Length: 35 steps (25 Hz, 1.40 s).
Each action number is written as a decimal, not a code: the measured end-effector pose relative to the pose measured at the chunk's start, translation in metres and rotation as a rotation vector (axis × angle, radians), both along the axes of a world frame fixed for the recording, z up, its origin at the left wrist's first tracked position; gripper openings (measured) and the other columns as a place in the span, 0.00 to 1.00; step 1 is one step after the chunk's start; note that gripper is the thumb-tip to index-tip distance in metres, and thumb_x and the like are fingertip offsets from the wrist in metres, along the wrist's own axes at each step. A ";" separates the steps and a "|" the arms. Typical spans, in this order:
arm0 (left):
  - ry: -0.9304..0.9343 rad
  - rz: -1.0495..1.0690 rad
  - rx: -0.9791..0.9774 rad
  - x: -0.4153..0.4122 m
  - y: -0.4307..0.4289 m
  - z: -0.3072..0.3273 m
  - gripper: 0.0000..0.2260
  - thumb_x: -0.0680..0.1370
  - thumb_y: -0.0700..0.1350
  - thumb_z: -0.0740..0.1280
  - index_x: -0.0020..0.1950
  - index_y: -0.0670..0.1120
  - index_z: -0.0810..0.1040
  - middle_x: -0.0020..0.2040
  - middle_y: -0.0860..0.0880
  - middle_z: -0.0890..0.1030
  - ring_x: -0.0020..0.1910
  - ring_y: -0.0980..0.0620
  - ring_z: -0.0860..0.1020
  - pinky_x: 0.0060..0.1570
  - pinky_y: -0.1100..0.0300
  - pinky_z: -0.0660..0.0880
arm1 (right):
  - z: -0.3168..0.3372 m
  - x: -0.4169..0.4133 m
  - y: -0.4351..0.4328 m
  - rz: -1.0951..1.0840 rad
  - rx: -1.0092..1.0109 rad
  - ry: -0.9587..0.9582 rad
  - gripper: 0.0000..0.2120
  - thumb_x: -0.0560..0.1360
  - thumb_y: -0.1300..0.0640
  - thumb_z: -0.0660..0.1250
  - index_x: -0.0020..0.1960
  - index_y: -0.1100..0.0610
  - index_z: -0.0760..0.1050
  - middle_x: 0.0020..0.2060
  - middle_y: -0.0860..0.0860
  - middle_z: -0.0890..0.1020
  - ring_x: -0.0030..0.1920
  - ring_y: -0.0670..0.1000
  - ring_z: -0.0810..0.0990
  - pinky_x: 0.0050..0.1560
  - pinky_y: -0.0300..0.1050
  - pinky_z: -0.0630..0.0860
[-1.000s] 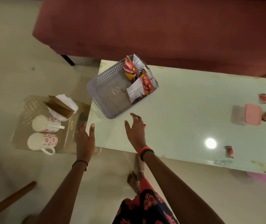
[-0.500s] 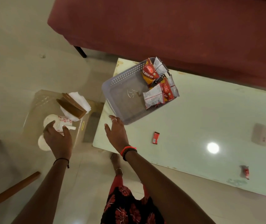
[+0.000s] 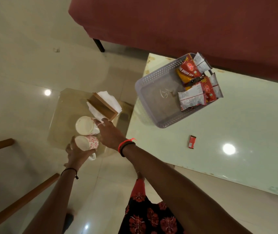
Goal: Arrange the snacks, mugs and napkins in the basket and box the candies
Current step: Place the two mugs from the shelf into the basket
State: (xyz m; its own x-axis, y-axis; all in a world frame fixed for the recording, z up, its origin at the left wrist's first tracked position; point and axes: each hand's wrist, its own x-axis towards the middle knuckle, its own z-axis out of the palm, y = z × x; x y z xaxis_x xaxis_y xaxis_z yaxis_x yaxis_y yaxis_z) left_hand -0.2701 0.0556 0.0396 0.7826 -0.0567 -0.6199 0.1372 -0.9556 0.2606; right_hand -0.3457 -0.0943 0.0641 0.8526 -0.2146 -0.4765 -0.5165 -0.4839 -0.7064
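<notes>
At left of centre, over the small glass side table [image 3: 62, 114], the left hand [image 3: 76, 155] has its fingers curled round the near mug [image 3: 87, 143], cradling it from below with the handle sticking out toward the lower frame. The right hand [image 3: 112, 135] reaches across it, fingers stretched and slightly apart, tips at the side of the far mug [image 3: 85, 125]. That mug stands on the side table just below the wooden holder [image 3: 103, 106] with its napkins [image 3: 108, 97]; whether the tips touch the mug I cannot tell. The step looks to be picking up both mugs for the basket [image 3: 156, 97], which sits at the upper right on the table [image 3: 236, 125] with snacks [image 3: 197, 85] stacked at its right end and its left half bare. To do it well, the right hand should wrap the far mug's body or hook its handle before lifting, taking care not to nudge the holder beside it or knock the two mugs together. The mugs are best carried level and set side by side in the bare half, leaving room for the napkins. A candy [image 3: 192, 141] lies on the table below the basket, unboxed.
</notes>
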 end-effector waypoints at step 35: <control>-0.032 -0.384 -0.064 0.002 -0.003 0.064 0.39 0.61 0.47 0.80 0.67 0.44 0.66 0.62 0.42 0.75 0.61 0.40 0.75 0.56 0.45 0.74 | 0.016 -0.034 -0.026 -0.338 -0.062 0.108 0.37 0.63 0.49 0.76 0.67 0.57 0.65 0.62 0.60 0.66 0.60 0.64 0.71 0.53 0.53 0.77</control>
State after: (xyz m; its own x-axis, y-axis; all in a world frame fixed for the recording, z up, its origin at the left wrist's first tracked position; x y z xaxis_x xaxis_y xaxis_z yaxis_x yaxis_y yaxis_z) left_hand -0.2685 0.0528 0.1033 0.7160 -0.3871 -0.5810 -0.2364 -0.9175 0.3200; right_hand -0.3793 -0.1200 0.0798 0.6736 -0.5075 -0.5373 -0.7252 -0.3130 -0.6133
